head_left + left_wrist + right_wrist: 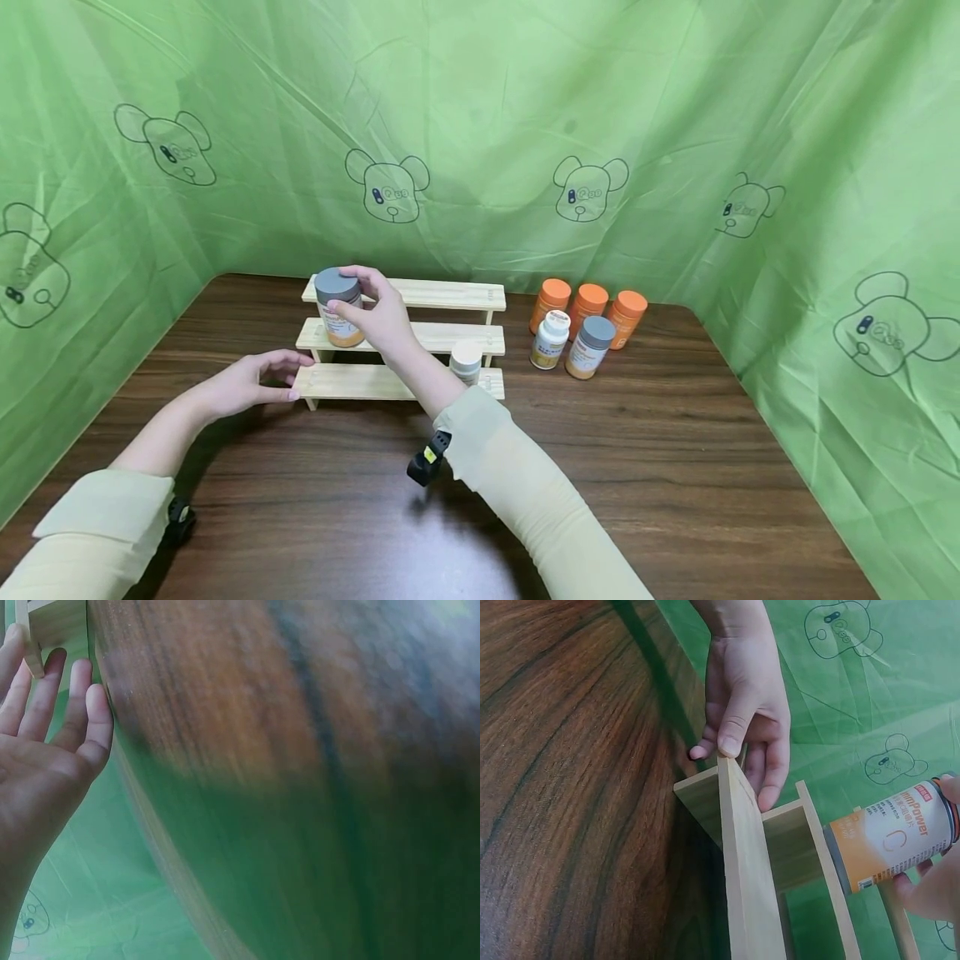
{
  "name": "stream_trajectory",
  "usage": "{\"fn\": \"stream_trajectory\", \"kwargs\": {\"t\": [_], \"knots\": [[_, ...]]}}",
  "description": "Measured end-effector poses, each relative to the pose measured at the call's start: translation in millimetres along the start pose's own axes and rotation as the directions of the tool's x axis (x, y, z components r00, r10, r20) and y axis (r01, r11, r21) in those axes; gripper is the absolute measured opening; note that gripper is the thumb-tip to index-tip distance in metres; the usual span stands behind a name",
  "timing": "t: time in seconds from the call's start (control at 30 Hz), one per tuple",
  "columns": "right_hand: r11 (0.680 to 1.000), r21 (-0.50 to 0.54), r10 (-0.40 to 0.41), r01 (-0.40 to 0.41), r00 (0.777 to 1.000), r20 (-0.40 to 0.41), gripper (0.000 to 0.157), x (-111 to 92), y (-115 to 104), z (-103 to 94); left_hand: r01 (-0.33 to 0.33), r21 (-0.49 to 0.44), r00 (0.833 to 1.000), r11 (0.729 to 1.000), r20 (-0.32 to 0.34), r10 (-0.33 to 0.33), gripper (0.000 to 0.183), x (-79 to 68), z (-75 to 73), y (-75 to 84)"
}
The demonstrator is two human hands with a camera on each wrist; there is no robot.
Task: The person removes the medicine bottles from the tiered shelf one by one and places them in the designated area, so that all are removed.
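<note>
My right hand (388, 323) holds a supplement bottle (337, 293) with a grey cap and a white-and-orange label, thumb and fingers round its upper part. In the right wrist view, the base of this bottle (891, 834) is right at the middle shelf's board. My left hand (242, 386) pinches the left end of the lowest step of a three-tier wooden rack (352, 382); the right wrist view shows the thumb on the board's edge with fingers behind. A white-capped bottle (466, 360) stands towards the right of the lowest step, partly hidden by my right arm.
Right of the rack stand several orange-capped bottles (555, 293), with a small white-capped bottle (550, 342) and another grey-capped bottle (590, 348) in front. Green cloth (480, 108) hangs round the back and sides of the dark wooden table (637, 467).
</note>
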State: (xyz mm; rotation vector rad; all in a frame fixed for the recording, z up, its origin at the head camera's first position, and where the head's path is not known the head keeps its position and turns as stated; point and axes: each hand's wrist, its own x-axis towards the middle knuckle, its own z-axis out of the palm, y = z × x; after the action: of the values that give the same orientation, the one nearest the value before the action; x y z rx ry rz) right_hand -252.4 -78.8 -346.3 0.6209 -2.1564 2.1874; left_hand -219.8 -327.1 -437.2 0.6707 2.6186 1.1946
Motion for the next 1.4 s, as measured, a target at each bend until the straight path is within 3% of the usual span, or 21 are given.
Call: {"fn": "stream_trajectory", "kwargs": {"t": [0.17, 0.4, 0.57, 1.13, 1.4], "knots": [[1.0, 0.007, 0.008, -0.008, 1.0, -0.015, 0.052, -7, -10, -1.6, 0.001, -0.008, 1.0, 1.0, 0.0, -0.001, 0.05, -0.2, 0.5, -0.4], [1.0, 0.024, 0.008, -0.007, 0.999, -0.046, 0.058, 2, 10, -2.3, 0.003, -0.02, 1.0, 1.0, 0.002, -0.003, 0.05, 0.0, 0.6, 0.3], [1.0, 0.002, 0.024, -0.024, 0.998, -0.059, 0.058, 2, 13, -4.4, 0.014, -0.02, 1.0, 1.0, 0.006, -0.014, 0.05, -0.2, 0.9, 1.1], [0.997, -0.021, 0.071, -0.071, 0.997, -0.032, 0.058, -1, -13, -27.2, 0.025, -0.002, 1.0, 1.0, 0.004, -0.025, 0.051, 0.7, -0.3, 2.1], [0.99, 0.032, 0.138, -0.138, 0.99, 0.018, 0.056, -5, -32, -37.9, 0.031, -0.015, 1.0, 0.999, 0.007, -0.031, 0.051, 0.6, 0.0, 1.6]]}}
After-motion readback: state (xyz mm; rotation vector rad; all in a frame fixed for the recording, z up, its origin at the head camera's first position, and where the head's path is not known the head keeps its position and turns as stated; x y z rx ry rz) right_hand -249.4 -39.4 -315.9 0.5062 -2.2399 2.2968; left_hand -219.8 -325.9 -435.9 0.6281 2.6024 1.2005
